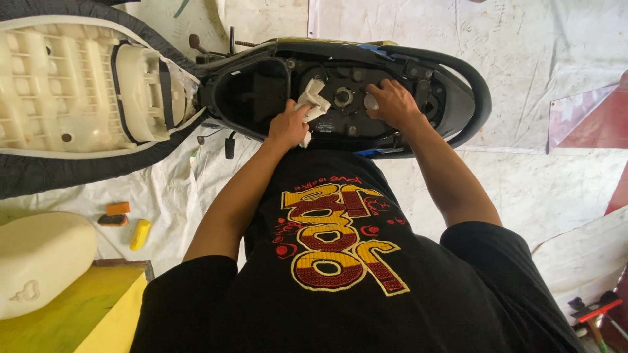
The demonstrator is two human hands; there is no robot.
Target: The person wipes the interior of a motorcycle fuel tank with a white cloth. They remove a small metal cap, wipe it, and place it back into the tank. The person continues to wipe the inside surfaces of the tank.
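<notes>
Sheeting [523, 65], pale and creased, covers the floor under everything. On it stands a black scooter body [458, 72] with its seat [72, 85] flipped open to the left, the cream ribbed underside facing up. The open underseat compartment [252, 91] is dark and hollow; just right of it lies a flat black panel with a round fitting [343, 97] in its middle. A cream foam cushion [36, 258] rests at lower left beside a yellow tabletop [85, 314]. The left hand [288, 124] is curled tight around a crumpled white rag [313, 99], pressed on the panel just left of the fitting. The right hand [391, 103] lies with fingers spread flat on the panel, gripping nothing. Small orange [118, 208] and yellow [139, 235] pieces sit on the sheeting near the cushion.
</notes>
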